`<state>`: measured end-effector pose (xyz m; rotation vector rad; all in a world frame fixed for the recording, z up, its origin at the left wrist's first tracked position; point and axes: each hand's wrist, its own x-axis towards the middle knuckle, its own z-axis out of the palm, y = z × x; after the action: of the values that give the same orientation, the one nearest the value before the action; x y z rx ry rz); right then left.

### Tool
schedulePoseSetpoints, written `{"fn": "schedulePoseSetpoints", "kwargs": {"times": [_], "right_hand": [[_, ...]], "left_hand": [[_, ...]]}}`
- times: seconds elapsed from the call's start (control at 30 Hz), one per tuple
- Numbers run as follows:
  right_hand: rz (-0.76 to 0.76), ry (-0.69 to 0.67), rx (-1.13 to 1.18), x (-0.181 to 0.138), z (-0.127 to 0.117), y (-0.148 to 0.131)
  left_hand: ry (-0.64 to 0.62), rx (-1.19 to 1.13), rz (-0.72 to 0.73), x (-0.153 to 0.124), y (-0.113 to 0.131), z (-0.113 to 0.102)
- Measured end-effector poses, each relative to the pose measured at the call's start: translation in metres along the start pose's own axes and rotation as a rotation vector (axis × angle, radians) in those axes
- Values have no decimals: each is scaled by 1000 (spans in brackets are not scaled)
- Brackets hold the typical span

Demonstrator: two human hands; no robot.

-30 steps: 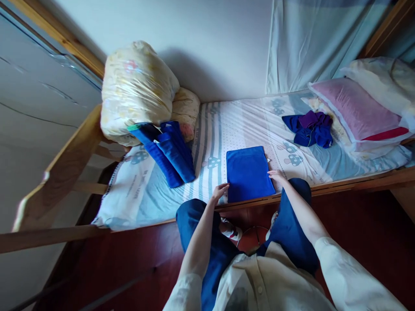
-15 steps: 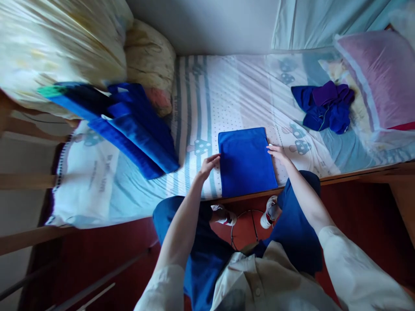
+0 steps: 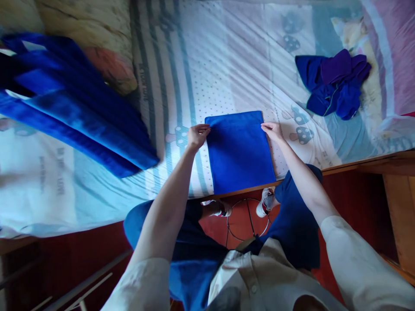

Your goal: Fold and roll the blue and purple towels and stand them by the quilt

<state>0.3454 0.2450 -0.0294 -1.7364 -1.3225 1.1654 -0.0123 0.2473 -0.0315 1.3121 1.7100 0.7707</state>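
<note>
A flat, squared-off blue cloth (image 3: pixel 241 155) lies at the near edge of the bed, with a seam line running across it near the far end. My left hand (image 3: pixel 198 136) pinches its left edge close to the far corner, the fingers pressed together. On the opposite side, my right hand (image 3: pixel 272 131) has the right edge between thumb and fingers, near the other far corner. Part of each pinched edge is hidden by the fingertips.
Several folded blue garments (image 3: pixel 87 112) are heaped on the bed to the left. A crumpled blue and purple bundle of clothing (image 3: pixel 337 84) lies right, near a pink pillow (image 3: pixel 400 52). The wooden bed edge (image 3: pixel 356 166) runs in front of my knees.
Both hands have slid away from me along the cloth's sides to its far corners and closed on the edges. The view has tipped down and come nearer.
</note>
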Motion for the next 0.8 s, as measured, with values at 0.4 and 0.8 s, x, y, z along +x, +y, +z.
{"fn": "schedulePoseSetpoints", "kwargs": {"times": [0.4,0.8], "right_hand": [[-22,-47,-160,41,-4,9],[-137,-14,-255,92,-5,9]], "left_hand": [[-72,446,182,17,10,-9],[-17,439,146,49,21,-12]]}}
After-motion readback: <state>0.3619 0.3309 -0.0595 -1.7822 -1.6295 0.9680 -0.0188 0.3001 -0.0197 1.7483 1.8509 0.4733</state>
